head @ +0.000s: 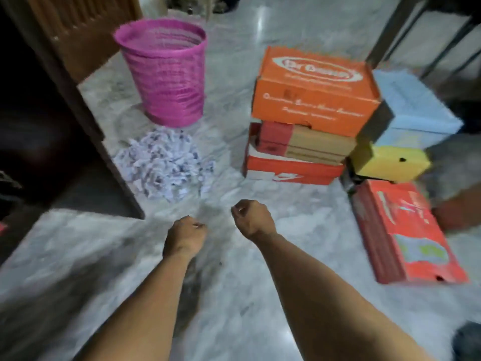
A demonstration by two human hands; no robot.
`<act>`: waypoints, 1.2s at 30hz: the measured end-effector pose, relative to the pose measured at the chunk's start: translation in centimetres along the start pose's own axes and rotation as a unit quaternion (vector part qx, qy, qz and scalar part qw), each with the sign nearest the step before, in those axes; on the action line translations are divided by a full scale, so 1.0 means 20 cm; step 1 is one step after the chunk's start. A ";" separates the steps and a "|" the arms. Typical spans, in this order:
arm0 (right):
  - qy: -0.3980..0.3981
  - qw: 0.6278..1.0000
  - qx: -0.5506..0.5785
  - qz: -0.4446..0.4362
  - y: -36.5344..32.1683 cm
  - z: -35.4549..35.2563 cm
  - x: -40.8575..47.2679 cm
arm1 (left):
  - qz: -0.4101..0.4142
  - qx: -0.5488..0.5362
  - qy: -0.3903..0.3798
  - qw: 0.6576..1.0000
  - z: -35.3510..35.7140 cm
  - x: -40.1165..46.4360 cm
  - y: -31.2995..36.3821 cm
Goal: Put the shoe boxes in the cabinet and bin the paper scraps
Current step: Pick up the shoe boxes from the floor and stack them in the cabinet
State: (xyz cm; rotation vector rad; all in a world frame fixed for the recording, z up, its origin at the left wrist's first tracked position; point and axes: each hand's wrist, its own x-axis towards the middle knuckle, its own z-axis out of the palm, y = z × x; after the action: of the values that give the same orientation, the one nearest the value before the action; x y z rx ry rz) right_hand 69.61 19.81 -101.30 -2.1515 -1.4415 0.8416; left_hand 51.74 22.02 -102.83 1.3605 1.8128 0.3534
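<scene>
- Fingers of both hands are curled in loosely and hold nothing; the left hand (185, 237) and the right hand (252, 218) hang side by side over the floor just below the centre of the frame, bare forearms running down to the bottom edge.
- Grey-white marble floor (78, 256) fills most of the view, glossy, with a streak of light at the top centre.
- At the far left stands a dark wooden cabinet (39, 126), its door (75, 35) swung open in the upper left; the inside is too dark to make out.
- Dark metal furniture legs (390, 27) cross the upper right corner.
- A pink mesh bin (166, 74) stands upright in the upper left-centre; what lies inside cannot be told.
- Just below the bin, a heap of white paper scraps (164, 165) lies on the floor, beside the cabinet's edge.
- Right of centre is a stack of three shoe boxes: an orange box (312, 95) on top, a brown-and-red box (307, 143) under it, a red-orange box (291, 171) at the bottom. All are closed.
- Further right, a pale blue box (416, 108) sits above a yellow box (390, 162), both tilted.
- A red box (406, 233) lies flat on the floor at the right edge, near the yellow one.
</scene>
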 end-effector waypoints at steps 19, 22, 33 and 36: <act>0.226 0.890 0.051 0.393 1.72 -1.07 -0.73 | 0.093 -0.050 -0.379 0.919 1.54 -0.91 1.05; 0.239 0.886 0.089 0.388 1.72 -1.00 -0.76 | 0.078 -0.077 -0.331 0.937 1.58 -0.86 1.01; 0.220 0.865 0.348 0.286 1.56 -0.75 -0.86 | -0.005 -0.021 -0.284 0.959 1.47 -0.82 0.65; 0.151 0.895 0.354 0.224 1.44 -0.70 -0.85 | -0.094 -0.113 -0.243 0.959 1.35 -0.82 0.56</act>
State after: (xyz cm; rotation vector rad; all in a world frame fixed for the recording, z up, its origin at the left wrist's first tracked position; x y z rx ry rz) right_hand 93.76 -6.86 -105.08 -1.9109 -0.3734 0.9400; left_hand 80.54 5.06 -105.29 0.9977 1.4256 0.1051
